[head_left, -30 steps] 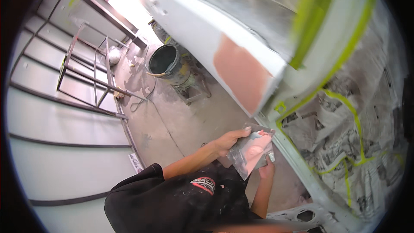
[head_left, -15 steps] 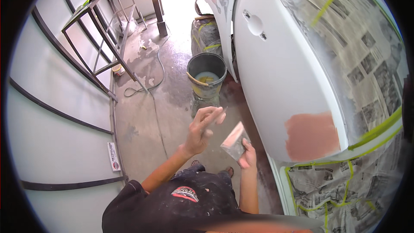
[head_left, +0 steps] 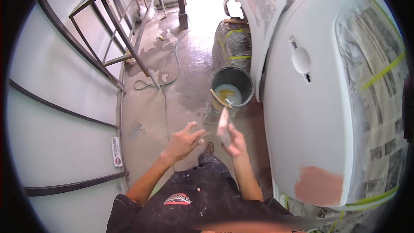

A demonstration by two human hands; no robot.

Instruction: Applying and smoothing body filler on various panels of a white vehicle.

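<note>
We note at far left a metal frame (head_left: 113,21) standing against the wall, which we judge keeps the floor passable, with a hose (head_left: 177,60) lying loosely looped beside it. Next, the left hand (head_left: 183,142) is raised ahead of the torso, its fingers apparently pinching a thin blade (head_left: 208,133); blur obscures the exact contact. The right hand (head_left: 234,142) is clamped on a flat plate (head_left: 224,127), thumb on the near side, the plate turned nearly edge-on; we take that grip as leaving its pale pink face free for the blade, which sits just beside it. Beyond the plate, a dark bucket (head_left: 235,76) of cloudy liquid stands upright, presumably within reach by design. At right, the white door panel (head_left: 297,121) bears a pink patch (head_left: 319,185) low down; taped paper (head_left: 371,116) covers its window, presumably as protection.
</note>
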